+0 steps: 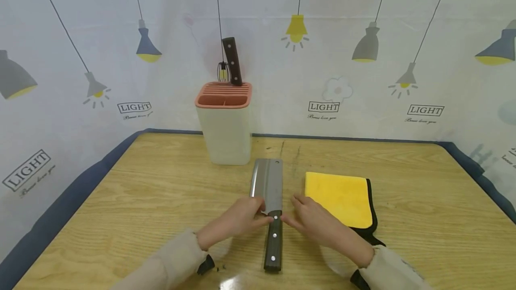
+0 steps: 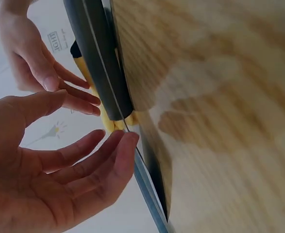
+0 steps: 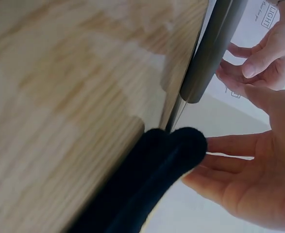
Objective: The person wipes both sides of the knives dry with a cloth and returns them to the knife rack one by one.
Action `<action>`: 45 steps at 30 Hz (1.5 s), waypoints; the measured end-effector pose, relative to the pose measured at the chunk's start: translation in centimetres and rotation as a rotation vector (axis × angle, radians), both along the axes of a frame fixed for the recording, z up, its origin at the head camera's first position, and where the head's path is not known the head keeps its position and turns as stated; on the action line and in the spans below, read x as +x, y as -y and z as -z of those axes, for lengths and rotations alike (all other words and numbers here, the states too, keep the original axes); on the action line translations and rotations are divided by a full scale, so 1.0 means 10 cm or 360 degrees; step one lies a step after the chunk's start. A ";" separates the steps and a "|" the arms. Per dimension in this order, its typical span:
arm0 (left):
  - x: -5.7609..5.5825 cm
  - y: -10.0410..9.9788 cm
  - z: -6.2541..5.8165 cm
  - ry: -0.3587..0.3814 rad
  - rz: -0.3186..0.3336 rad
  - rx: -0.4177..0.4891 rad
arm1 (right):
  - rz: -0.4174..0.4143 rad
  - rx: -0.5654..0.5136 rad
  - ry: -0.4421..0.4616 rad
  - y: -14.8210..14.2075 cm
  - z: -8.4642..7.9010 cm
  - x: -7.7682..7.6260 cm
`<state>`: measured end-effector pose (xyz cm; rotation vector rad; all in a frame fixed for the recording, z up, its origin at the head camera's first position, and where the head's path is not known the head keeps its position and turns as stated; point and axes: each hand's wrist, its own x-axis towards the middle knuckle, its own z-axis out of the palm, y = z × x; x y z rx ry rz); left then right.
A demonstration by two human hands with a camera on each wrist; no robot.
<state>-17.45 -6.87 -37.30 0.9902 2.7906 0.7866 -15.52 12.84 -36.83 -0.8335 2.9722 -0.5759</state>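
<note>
The cleaver [image 1: 276, 207] runs lengthwise between the left hand [image 1: 241, 215], nearer, at its blade [image 1: 273, 182], and the right hand [image 1: 313, 218], just beside it, fingers loosely parted, pinching nothing

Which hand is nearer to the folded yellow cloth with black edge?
Right: the right hand is by the near left corner of the cloth; the left hand is farther, mostly left of the black-handled metal cleaver.

From above and behind the fingers [image 1: 263, 222], the head camera faces forward and down over the tabletop [image 1: 161, 178]. Both wrist cameras, turned sideways, look low and close past their own fingers — sharing the knife handle [image 2: 92, 58] and the opposite fingers.
</note>
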 end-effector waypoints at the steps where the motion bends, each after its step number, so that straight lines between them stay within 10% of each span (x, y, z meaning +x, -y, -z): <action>1: 0.01 -0.01 0.01 0.0017 0.0005 -0.0009 | -0.0014 0.0004 -0.0010 0.01 0.00 0.00; 23: 0.09 -0.15 0.07 0.0008 0.0133 -0.0086 | -0.0153 0.0063 -0.0194 0.14 0.11 -0.02; 34: 0.06 -0.23 0.07 0.0292 -0.0020 -0.0259 | -0.0130 0.0046 -0.0019 0.20 0.11 -0.04; 45: 0.04 -0.23 0.13 0.0459 -0.0090 0.0018 | -0.0236 -0.0061 0.0003 0.16 0.13 -0.07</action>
